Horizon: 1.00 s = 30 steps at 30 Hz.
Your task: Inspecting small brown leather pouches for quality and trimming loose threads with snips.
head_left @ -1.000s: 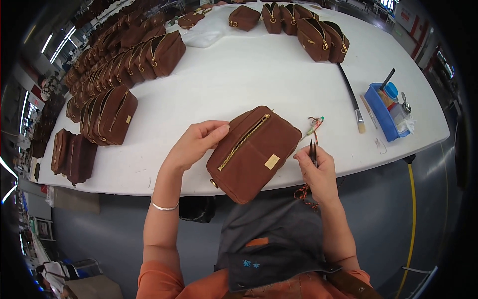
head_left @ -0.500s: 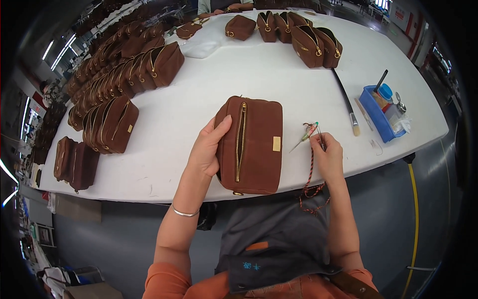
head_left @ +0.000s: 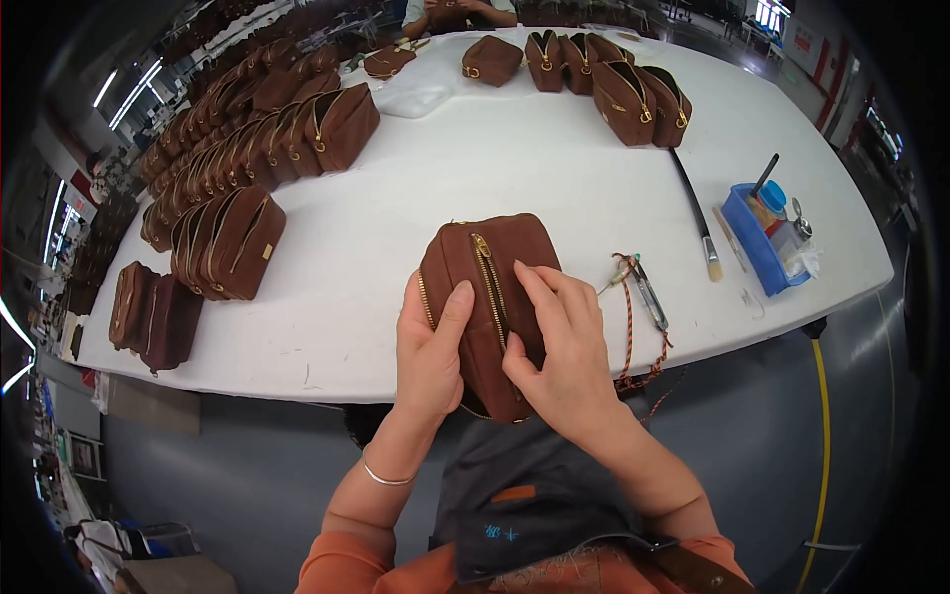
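Note:
A brown leather zip pouch (head_left: pixel 473 342) is tilted at the table's near edge, its brass front zipper (head_left: pixel 489 279) running down the face. My left hand (head_left: pixel 430 346) grips its left side, thumb on the face beside the zipper. On the right of the zipper, my right hand (head_left: pixel 564 346) presses thumb and fingertips into the leather, pinching the pouch; the brass plate is hidden under it. Right of that hand lie metal thread snips (head_left: pixel 648 295) and a thin pointed tool (head_left: pixel 620 272), tied to a red-and-black braided cord (head_left: pixel 629 337) that hangs over the table edge.
Several rows of brown pouches (head_left: pixel 242 148) stand on the left of the white table (head_left: pixel 475 158); more (head_left: pixel 633 104) stand at the far right. A long brush (head_left: pixel 699 213) lies near a blue bin (head_left: pixel 757 243) of supplies. Across the table, another person's hands (head_left: pixel 450 12) hold something brown.
My right hand has put the snips and pointed tool down on the table and moved left onto the pouch. The pouch has tilted and come slightly nearer me.

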Each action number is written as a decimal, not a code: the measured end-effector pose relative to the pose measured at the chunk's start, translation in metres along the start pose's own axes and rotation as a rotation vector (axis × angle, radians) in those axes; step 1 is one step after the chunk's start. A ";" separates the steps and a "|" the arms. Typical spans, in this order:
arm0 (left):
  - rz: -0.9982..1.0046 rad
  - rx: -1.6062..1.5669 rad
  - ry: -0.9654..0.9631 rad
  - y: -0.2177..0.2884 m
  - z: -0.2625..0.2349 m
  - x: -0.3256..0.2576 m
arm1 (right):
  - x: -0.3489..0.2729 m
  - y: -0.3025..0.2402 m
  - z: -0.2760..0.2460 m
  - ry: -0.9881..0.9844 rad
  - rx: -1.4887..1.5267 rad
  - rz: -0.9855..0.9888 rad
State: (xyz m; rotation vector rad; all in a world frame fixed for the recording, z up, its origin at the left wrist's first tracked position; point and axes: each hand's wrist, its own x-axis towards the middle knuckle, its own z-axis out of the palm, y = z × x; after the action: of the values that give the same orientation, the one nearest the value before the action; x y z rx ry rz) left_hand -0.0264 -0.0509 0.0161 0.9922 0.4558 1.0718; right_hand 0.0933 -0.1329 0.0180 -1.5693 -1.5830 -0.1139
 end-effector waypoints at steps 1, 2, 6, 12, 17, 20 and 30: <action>0.027 0.032 0.015 0.000 -0.001 -0.003 | 0.000 -0.001 0.002 0.005 -0.009 0.012; 0.032 0.033 0.020 0.000 -0.003 -0.005 | 0.002 -0.003 0.004 0.003 -0.006 0.007; 0.138 0.271 -0.022 -0.002 -0.013 -0.009 | 0.012 -0.001 0.013 0.058 -0.110 0.022; 0.185 0.571 0.152 0.004 -0.015 -0.015 | 0.022 0.006 0.026 0.204 -0.044 -0.031; 0.605 1.145 0.291 0.005 -0.021 -0.003 | 0.012 -0.004 0.038 0.177 0.024 -0.106; 0.452 1.122 0.249 -0.003 -0.034 0.008 | 0.013 -0.006 0.039 0.229 0.083 -0.139; -0.022 0.690 -0.136 0.002 -0.037 0.006 | 0.039 0.018 0.023 0.362 0.298 -0.031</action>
State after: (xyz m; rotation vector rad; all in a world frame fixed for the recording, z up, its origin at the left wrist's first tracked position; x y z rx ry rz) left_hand -0.0521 -0.0282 -0.0003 1.6500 0.7455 0.8260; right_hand 0.1042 -0.0853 0.0194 -1.2146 -1.2744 -0.1609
